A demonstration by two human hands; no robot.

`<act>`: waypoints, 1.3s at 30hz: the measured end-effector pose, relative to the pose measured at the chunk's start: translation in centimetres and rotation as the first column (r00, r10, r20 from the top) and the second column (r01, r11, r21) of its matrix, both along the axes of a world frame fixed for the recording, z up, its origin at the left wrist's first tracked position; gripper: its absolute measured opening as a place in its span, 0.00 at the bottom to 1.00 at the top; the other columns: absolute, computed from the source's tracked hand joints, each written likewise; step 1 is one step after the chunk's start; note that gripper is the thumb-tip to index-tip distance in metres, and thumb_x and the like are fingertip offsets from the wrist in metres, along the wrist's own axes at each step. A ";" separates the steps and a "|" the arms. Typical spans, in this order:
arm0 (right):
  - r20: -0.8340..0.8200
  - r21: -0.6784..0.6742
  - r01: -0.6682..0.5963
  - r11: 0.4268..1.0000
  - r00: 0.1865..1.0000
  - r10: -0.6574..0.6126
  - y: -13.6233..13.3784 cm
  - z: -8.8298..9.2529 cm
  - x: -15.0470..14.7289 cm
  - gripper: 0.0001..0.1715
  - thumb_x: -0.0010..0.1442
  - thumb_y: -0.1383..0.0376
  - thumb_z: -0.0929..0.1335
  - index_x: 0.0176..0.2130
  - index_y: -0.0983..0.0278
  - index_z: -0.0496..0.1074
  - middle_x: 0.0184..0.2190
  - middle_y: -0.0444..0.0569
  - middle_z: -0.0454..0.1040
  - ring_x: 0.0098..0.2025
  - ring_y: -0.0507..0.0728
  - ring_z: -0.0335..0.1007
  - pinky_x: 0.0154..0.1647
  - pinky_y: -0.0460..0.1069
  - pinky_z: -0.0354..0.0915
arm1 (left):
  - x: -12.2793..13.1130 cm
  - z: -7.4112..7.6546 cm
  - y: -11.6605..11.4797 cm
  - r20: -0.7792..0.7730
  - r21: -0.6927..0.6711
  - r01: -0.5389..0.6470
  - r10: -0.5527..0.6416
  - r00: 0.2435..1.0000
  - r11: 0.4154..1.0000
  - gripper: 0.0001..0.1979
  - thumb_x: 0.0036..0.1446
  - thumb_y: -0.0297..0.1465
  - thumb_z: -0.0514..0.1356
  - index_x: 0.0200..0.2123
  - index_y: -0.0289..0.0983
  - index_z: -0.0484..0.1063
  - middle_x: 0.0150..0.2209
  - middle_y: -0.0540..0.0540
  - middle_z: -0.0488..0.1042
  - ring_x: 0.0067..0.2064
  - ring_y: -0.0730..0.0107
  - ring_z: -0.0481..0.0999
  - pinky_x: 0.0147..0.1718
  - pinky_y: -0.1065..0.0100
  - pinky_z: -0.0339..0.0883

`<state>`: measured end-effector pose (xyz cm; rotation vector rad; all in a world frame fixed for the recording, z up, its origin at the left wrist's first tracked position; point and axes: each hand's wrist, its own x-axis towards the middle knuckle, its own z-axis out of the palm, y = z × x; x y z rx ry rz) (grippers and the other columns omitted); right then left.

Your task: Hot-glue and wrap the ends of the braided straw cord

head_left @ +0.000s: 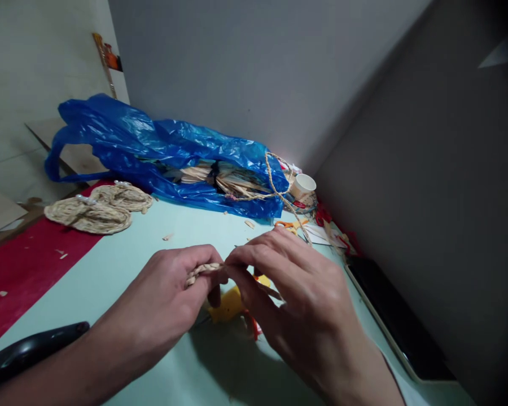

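My left hand (173, 287) is closed round a pale straw braid (204, 270), which shows between its thumb and fingers. My right hand (296, 282) pinches at the braid's thin end, its fingertips touching those of the left. A flat straw strand (271, 291) shows below the right fingers. Beneath both hands on the table lies a yellow tool with a red trigger, which looks like a glue gun (226, 307); the hands partly hide it. Behind the right hand, a long thin braided cord (275, 179) loops towards the blue bag.
A blue plastic bag (122, 132) holding straw bundles (237, 181) lies along the back. Coiled braid pieces (88, 217) sit at the left. A white cup (303, 185), orange-handled scissors (292, 225) and a black tablet-like device (398, 316) are at the right, beside the grey wall.
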<state>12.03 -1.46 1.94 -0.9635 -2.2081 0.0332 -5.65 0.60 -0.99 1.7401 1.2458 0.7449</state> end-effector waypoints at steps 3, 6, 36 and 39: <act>-0.043 -0.065 0.023 0.998 0.999 -0.026 -0.1 -0.2 0.2 0.07 0.68 0.71 0.69 0.36 0.68 0.76 0.31 0.47 0.75 0.34 0.54 0.65 0.38 0.51 0.64 | 0.1 0.5 0.1 -0.016 -0.060 -0.018 0.018 1.000 0.998 0.12 0.54 0.38 0.55 0.22 0.43 0.72 0.24 0.50 0.75 0.28 0.63 0.72 0.27 0.66 0.64; -0.134 -0.210 0.030 0.977 0.989 -0.059 -0.2 -0.6 0.6 0.07 0.69 0.69 0.69 0.37 0.64 0.75 0.32 0.43 0.75 0.37 0.52 0.69 0.47 0.51 0.64 | 0.2 0.9 0.2 -0.017 -0.070 -0.062 0.061 0.998 0.996 0.12 0.52 0.40 0.57 0.21 0.43 0.74 0.25 0.50 0.78 0.31 0.60 0.77 0.29 0.66 0.67; 0.059 0.085 -0.101 0.991 0.994 0.096 0.2 -1.7 1.9 0.08 0.66 0.76 0.68 0.41 0.74 0.80 0.34 0.53 0.78 0.35 0.57 0.63 0.38 0.56 0.59 | -0.8 -0.3 0.6 0.321 -0.509 0.132 0.045 0.946 0.850 0.15 0.54 0.43 0.65 0.25 0.37 0.78 0.23 0.50 0.67 0.20 0.79 0.52 0.19 0.73 0.43; 0.096 0.086 -0.116 0.990 0.990 0.108 0.2 -1.5 2.1 0.09 0.67 0.76 0.68 0.44 0.75 0.80 0.35 0.53 0.78 0.36 0.57 0.62 0.39 0.56 0.59 | -0.9 -0.3 0.7 0.320 -0.522 0.131 0.052 0.946 0.843 0.16 0.52 0.44 0.65 0.25 0.37 0.78 0.22 0.48 0.69 0.20 0.78 0.54 0.19 0.73 0.43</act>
